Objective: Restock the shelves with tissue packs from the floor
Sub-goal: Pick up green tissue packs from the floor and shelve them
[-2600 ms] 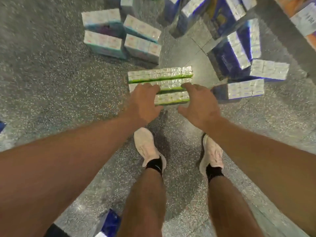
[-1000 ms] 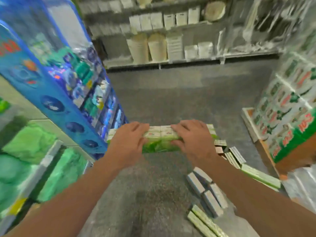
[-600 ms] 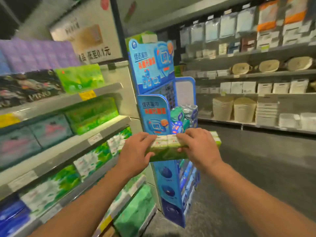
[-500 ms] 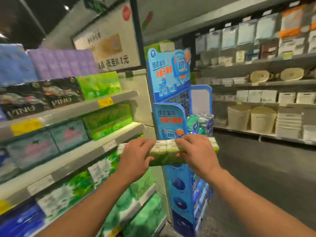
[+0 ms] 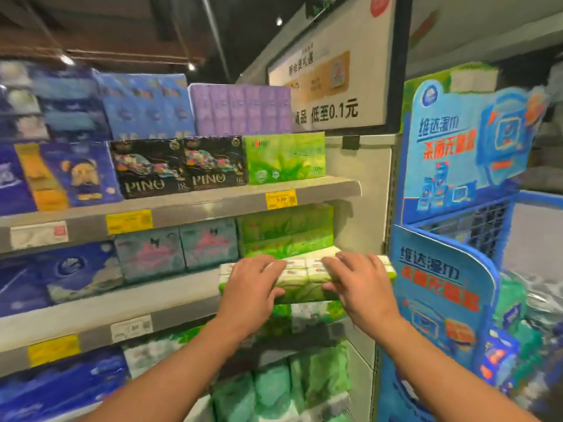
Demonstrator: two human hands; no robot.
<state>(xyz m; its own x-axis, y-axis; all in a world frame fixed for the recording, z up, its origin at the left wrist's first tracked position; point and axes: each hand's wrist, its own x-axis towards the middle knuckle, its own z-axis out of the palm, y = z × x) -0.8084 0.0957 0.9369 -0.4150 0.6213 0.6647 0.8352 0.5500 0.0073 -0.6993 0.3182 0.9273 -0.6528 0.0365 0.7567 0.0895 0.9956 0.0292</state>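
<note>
I hold a long green-and-white tissue pack [image 5: 306, 277] level in front of the shelving. My left hand [image 5: 251, 284] grips its left part, fingers curled over the top. My right hand [image 5: 358, 280] grips its right part the same way. The pack sits at the front edge of the middle shelf [image 5: 137, 303], near its right end, just below a stack of green tissue packs [image 5: 286, 229] on that shelf.
An upper shelf [image 5: 182, 205] carries black, blue and green packs. Teal and blue packs fill the middle shelf to the left. Green packs [image 5: 286, 388] sit on the lower shelf. A blue wire display stand [image 5: 451, 269] stands close on the right.
I lifted the green pack off the floor, stood up and turned left to the shelves. Both hands still hold it, and it has come up to the middle shelf's right end.
</note>
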